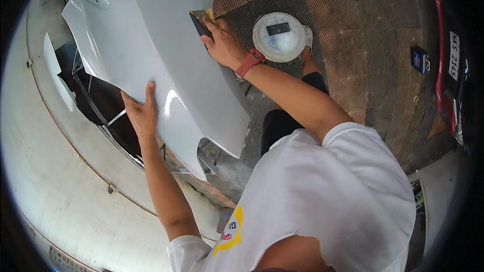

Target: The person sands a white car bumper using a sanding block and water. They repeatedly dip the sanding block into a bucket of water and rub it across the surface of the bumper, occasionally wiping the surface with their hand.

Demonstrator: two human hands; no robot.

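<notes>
The gray car fender (161,65) is lying directly beneath the right hand (224,45) and alongside the left hand (141,113). At the fender's right edge, the right hand is grasping a dark sanding sheet (198,23) with a yellow part, holding it against the surface. At the fender's left edge, the left hand is clasping the rim, its thumb resting on top. Right of the fender, a round white tub (256,35) is standing on the floor.
</notes>
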